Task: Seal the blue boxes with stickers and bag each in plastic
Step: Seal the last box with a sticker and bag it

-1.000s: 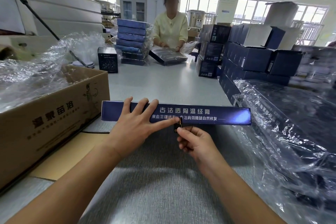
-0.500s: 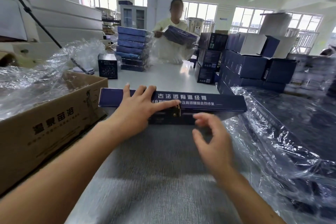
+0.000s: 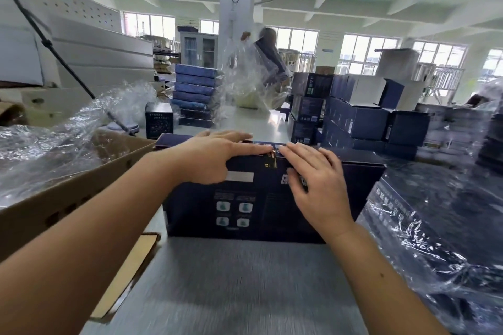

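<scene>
The fingers point(image 3: 253, 147) of the left hand point(image 3: 215, 158) lie straight and close together, flat over the top edge of the blue box point(image 3: 272, 207). Their tips are just left of a small dark-and-gold sticker point(image 3: 273, 158) at that edge. The fingers point(image 3: 299, 152) of the right hand point(image 3: 317, 185) are straight and slightly spread, with their tips on the same edge just right of the sticker. Neither hand pinches anything; the 2 hands press flat on the box.

The box stands raised on its long lower edge on the grey desk point(image 3: 245, 280), its wide printed face toward the camera. That face shows 4 small icons, and a barcode lies partly under the right hand.

Left of the box is an open cardboard carton point(image 3: 68, 193) holding crumpled clear plastic point(image 3: 54, 141). Right of the box lies a pile of bagged boxes point(image 3: 435, 226) in clear wrap. Behind the box are a small dark box point(image 3: 159, 119) and a stack of blue boxes point(image 3: 194, 95), and behind it to the right stand dark blue cartons point(image 3: 362, 117). Beyond the stack a blurred person point(image 3: 268, 60) holds up a box in a plastic bag.
</scene>
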